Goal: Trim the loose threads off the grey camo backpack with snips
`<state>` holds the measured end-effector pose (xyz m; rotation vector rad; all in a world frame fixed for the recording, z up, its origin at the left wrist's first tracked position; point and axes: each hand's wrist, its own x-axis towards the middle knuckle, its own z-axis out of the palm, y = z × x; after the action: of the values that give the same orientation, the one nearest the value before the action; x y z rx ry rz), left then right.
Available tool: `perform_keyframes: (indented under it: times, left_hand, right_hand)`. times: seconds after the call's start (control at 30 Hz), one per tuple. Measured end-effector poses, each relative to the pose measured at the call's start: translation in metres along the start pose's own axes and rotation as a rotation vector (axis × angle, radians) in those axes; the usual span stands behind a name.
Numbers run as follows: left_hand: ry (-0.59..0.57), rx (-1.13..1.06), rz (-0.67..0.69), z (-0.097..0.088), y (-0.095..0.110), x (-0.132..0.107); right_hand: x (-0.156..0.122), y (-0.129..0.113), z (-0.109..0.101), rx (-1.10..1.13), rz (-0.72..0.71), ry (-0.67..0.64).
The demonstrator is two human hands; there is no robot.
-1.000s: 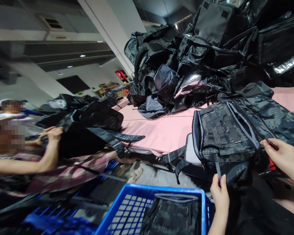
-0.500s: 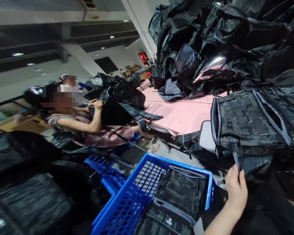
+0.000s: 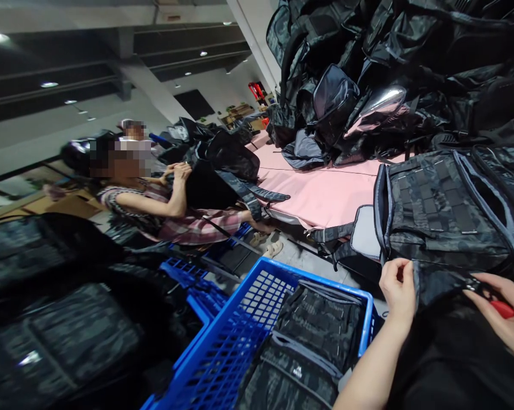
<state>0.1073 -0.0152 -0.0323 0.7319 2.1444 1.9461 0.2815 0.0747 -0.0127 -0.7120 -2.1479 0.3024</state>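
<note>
A dark camouflage backpack lies on its side on the pink table in front of me. My left hand pinches a fabric strap at the bag's lower edge. My right hand comes in from the right with a small red-handled tool in its fingers, the tip close to the same strap.
A blue plastic crate at my knees holds a finished camouflage bag. Several black bags are heaped at the back of the table. A seated co-worker on the left handles another bag. More bags fill the lower left.
My head has turned left and down. My left hand has stayed on the strap. My right hand has come back into view lower, near the strap, with the red-handled tool.
</note>
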Motion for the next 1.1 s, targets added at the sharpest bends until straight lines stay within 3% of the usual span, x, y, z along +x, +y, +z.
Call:
perform_keyframes:
  times: [0.2,0.5,0.77,0.93,1.1]
  left_hand:
    - [-0.014,0.048,0.105,-0.004,0.000,0.002]
    - [-0.100,-0.231,-0.250,-0.002,-0.014,-0.011]
    - [-0.130,-0.301,-0.338,-0.002,-0.011,-0.025]
    - [-0.198,-0.297,-0.386,-0.006,-0.029,-0.033]
    - [-0.200,-0.283,-0.553,-0.011,-0.057,-0.036]
  right_hand:
    - [0.014,-0.006,0.032,0.002,-0.307,0.019]
    - [0.017,-0.006,0.046,-0.039,-0.375,-0.037]
    - [0.024,-0.009,0.053,-0.041,-0.388,-0.002]
    - [0.012,-0.011,0.037,0.102,-0.308,-0.017]
    - [-0.024,0.030,-0.020,-0.045,-0.186,0.031]
